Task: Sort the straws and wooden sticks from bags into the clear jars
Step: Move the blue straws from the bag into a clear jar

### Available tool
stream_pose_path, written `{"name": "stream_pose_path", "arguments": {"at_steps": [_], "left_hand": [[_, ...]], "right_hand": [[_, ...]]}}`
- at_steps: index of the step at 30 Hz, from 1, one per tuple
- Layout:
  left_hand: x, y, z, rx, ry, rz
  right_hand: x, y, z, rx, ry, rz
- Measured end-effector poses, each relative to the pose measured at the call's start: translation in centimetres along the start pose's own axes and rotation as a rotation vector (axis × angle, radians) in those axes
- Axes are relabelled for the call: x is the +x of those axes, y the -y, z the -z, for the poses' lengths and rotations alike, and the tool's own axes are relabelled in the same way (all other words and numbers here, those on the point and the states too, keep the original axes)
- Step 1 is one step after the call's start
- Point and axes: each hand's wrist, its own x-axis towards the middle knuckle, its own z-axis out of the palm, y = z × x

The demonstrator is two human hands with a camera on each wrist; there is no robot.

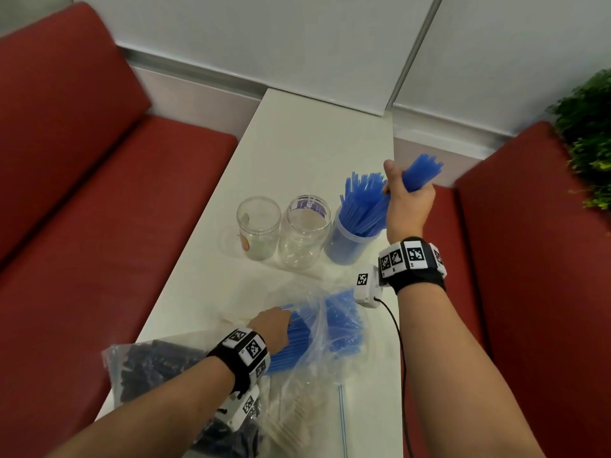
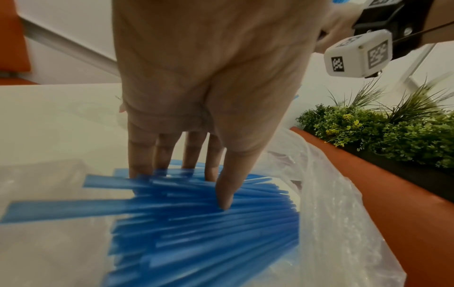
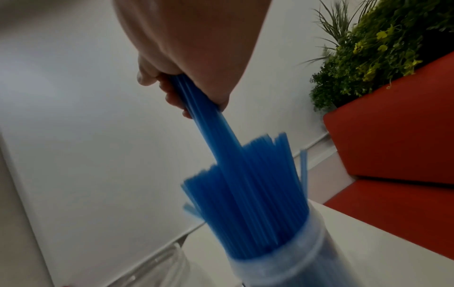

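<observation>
Three clear jars stand in a row on the white table (image 1: 297,143). The left jar (image 1: 258,226) and middle jar (image 1: 305,231) hold nothing. The right jar (image 1: 352,239) (image 3: 282,268) is packed with blue straws. My right hand (image 1: 408,200) (image 3: 186,58) grips a bundle of blue straws (image 1: 420,175) (image 3: 209,120) whose lower ends sit inside that jar. My left hand (image 1: 272,327) (image 2: 203,77) reaches into a clear bag (image 1: 330,325) (image 2: 331,213) of loose blue straws (image 2: 196,223), fingers straight among them, thumb tip pressing on top.
A bag of black straws (image 1: 155,365) lies at the near left. A bag of pale wooden sticks (image 1: 297,408) lies beside it. Red benches (image 1: 99,193) flank the table, and a green plant (image 1: 588,143) stands at the right. A cable (image 1: 401,358) hangs from my right wrist.
</observation>
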Motion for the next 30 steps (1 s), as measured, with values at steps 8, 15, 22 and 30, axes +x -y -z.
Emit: {"name": "stream_pose_path", "arguments": {"at_steps": [8,15,22,30], "left_hand": [[0.3,0.3,-0.1,-0.015,0.004,-0.015],[0.3,0.3,0.0,-0.016,0.019,-0.013],[-0.1,0.1,-0.2,-0.012,0.013,-0.001],[-0.6,-0.5,-0.1,0.029,0.027,-0.004]], "right_hand": [[0.7,-1.0,-0.8,0.013,-0.147,-0.085],[0.9,-1.1,-0.7,-0.026,-0.139,-0.164],[0.0,-0.4,0.2,-0.018,-0.124,-0.174],[-4.6,-2.1,0.6,0.005,-0.190,-0.105]]}}
